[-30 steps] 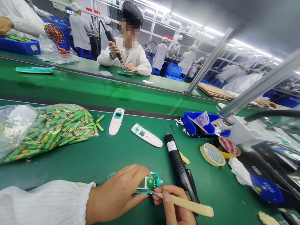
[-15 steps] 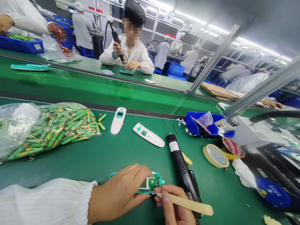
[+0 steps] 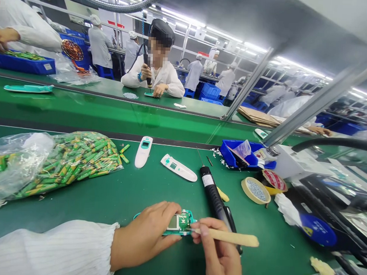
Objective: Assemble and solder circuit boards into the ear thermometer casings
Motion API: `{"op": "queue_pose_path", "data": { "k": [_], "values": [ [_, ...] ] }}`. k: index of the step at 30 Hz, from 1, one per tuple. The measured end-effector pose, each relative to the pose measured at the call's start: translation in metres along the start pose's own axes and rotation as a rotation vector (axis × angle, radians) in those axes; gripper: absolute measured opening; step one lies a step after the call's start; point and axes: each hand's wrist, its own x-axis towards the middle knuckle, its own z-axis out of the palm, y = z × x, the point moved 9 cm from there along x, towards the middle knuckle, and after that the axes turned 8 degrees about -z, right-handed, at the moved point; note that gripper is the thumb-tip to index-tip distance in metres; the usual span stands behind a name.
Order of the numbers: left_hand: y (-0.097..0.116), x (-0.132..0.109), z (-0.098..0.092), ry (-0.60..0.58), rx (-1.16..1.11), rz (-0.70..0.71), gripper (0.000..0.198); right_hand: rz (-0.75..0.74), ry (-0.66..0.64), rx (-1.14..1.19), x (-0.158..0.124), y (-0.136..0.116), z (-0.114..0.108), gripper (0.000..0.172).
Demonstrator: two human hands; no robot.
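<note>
Left hand grips opened teal device, circuit board exposed. Right hand pinches wooden stick, tip at device edge. Black screwdriver lies just beside.

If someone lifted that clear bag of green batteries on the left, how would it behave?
Probably heavy: the bag is crammed with batteries. Likely floppy, since the thin plastic sags flat on the table. It may spill; a few loose batteries lie beside it.

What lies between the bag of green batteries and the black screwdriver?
In the head view: a few loose batteries, a white device, then a second white device nearer the screwdriver.
</note>
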Motion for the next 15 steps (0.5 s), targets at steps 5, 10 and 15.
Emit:
{"op": "queue_pose_path", "data": {
  "k": [5, 10, 15],
  "values": [
    [-0.003, 0.0, 0.003, -0.012, -0.007, -0.019, 0.028, 0.0, 0.102, -0.003, 0.012, 0.01, -0.008, 0.015],
    [-0.003, 0.0, 0.004, -0.033, -0.002, -0.023, 0.027, 0.015, 0.072, 0.003, 0.014, 0.019, -0.001, 0.015],
    [-0.003, 0.0, 0.003, -0.046, -0.013, -0.041, 0.029, 0.023, 0.059, -0.029, 0.014, 0.021, -0.001, 0.017]
  ]
}}
